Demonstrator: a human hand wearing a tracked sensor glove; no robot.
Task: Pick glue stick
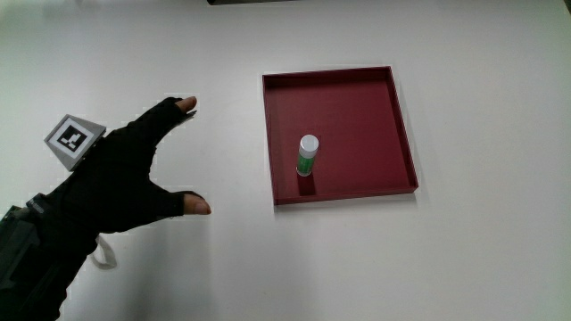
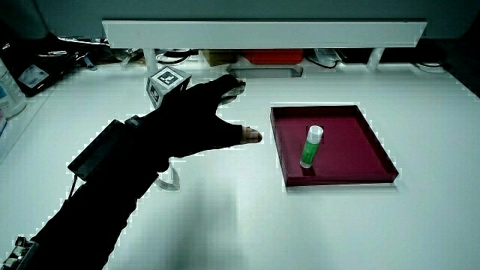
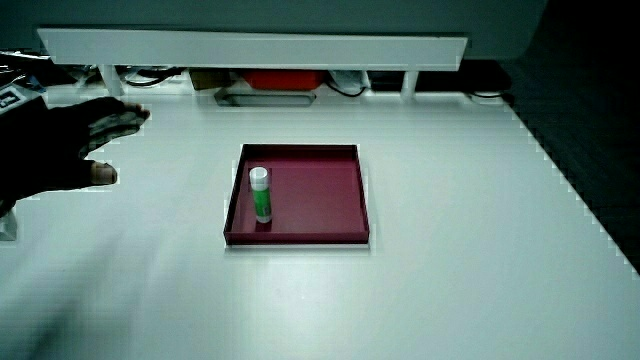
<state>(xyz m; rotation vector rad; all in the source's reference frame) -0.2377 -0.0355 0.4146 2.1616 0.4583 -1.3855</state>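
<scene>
Hand (image 1: 116, 183) spread flat, holding nothing, over table (image 1: 446, 259) beside tray (image 1: 339, 194).

We saw the hand (image 3: 62, 148) only in part in a side view, its wrist and forearm cut off at the edge. In the main view the forearm (image 1: 27, 263) ran out of frame too.

Smooth, matt white tabletop (image 1: 446, 259); shallow dark-red square tray (image 1: 357, 98), satin, plastic-looking; upright green glue stick (image 1: 307, 155) with glossy white cap; matt black cloth glove on hands (image 1: 116, 178).
</scene>
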